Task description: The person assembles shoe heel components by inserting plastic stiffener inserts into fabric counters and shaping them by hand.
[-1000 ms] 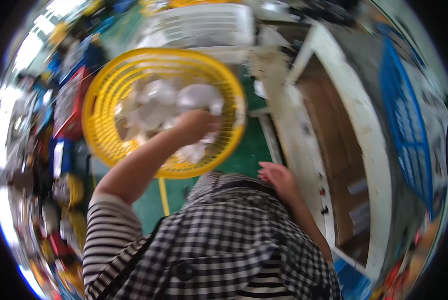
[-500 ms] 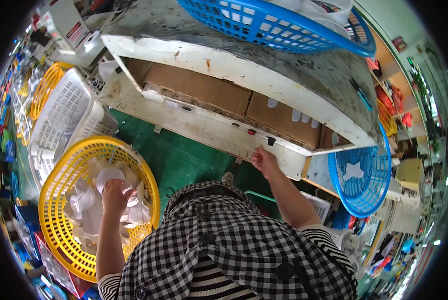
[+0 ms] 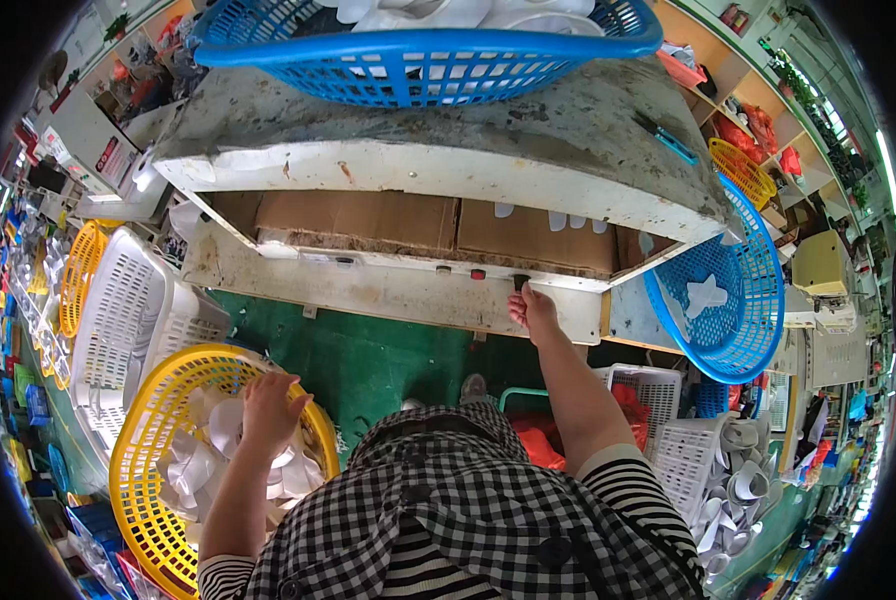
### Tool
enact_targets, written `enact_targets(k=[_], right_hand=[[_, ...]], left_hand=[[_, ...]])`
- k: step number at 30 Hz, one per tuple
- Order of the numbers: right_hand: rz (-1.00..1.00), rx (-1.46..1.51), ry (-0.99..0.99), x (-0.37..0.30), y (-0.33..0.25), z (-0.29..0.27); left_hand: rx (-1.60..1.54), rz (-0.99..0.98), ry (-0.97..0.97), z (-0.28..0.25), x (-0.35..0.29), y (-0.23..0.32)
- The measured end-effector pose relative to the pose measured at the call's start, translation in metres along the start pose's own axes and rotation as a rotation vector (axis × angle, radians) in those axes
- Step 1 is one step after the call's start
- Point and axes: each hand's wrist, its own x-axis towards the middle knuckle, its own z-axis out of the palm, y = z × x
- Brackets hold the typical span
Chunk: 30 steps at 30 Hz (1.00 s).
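Note:
My right hand reaches forward to the pale front panel of the workbench, fingers curled. Its thumb and forefinger meet a small black knob, which they partly cover. Beside the knob on the panel sits a red button. My left hand is over the right side of a yellow plastic basket, its thumb held apart from the fingers and nothing visible in it. White curved pieces, thin and sheet-like, lie heaped in that basket below the hand.
On the stained bench top stands a blue basket of white pieces. Blue-handled snippers lie at its right. Another blue basket holds one white piece. White baskets stand at left; a white crate and loose white pieces are at right.
The view has shifted, showing more of the bench top. My right hand has moved up to the black knob. My left hand has moved right, from the white pieces toward the basket's rim.

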Motion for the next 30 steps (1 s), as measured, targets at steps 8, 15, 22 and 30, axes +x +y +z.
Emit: enact_targets(k=[8, 15, 22, 30], right_hand=[[0.154, 0.381, -0.011, 0.017, 0.014, 0.002], [0.26, 0.398, -0.15, -0.005, -0.005, 0.014], [-0.005, -0.352, -0.452, -0.038, -0.054, 0.01], [-0.241, -0.486, -0.638, -0.084, -0.101, 0.015]], left_hand=[[-0.057, 0.025, -0.051, -0.011, 0.014, 0.043], [0.051, 0.165, 0.078, -0.039, 0.027, 0.085], [-0.348, 0.551, 0.347, -0.164, 0.071, 0.18], [0.12, 0.549, 0.506, -0.271, 0.205, 0.27]])
